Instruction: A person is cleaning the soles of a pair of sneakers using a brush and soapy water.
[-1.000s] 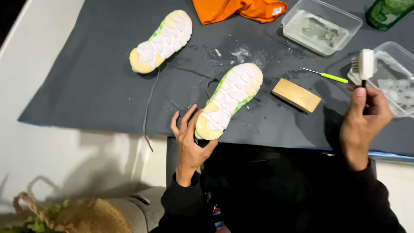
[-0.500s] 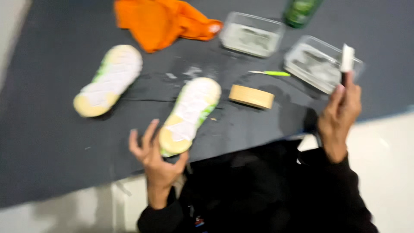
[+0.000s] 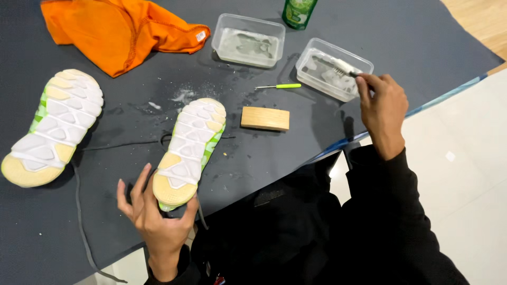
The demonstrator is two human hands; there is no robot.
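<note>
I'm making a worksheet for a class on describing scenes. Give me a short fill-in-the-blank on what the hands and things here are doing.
1. The left hand grips the heel of a shoe that lies with its ____ facing up.
2. The right hand dips a brush into a clear plastic ____.
3. The cloth near the second shoe is ____ in colour.
4. The wooden block lies on the ____ mat.

Missing words: sole; container; orange; dark grey

Dark grey mat [image 3: 132, 232] (wet in spots) under two upturned shoes [image 3: 190, 150], orange cloth [image 3: 113, 31], wooden block [image 3: 265, 118], two tubs [image 3: 248, 39].
</note>
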